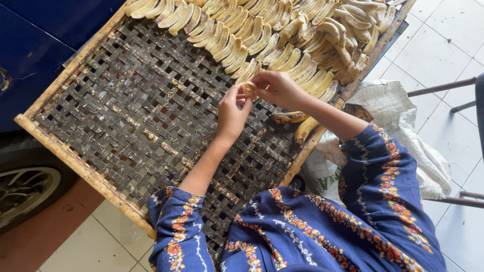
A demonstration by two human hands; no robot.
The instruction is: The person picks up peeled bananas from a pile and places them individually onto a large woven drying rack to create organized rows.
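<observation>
Both my hands meet over a woven bamboo drying tray [126, 111]. My left hand [232, 113] and my right hand [276, 88] pinch a small peeled banana piece [248, 88] between their fingertips. Just beyond them lie rows of peeled, sliced bananas [262, 35] covering the tray's far part. Two unpeeled dark-spotted bananas [297, 122] rest on the tray's right edge under my right forearm. My sleeves are blue with a floral pattern.
The tray's wooden frame [75, 166] runs along the near left side. A white woven sack [398, 126] sits on the tiled floor at right. A blue vehicle body [30, 45] and its wheel [25, 189] stand at left. Metal chair legs [443, 86] show far right.
</observation>
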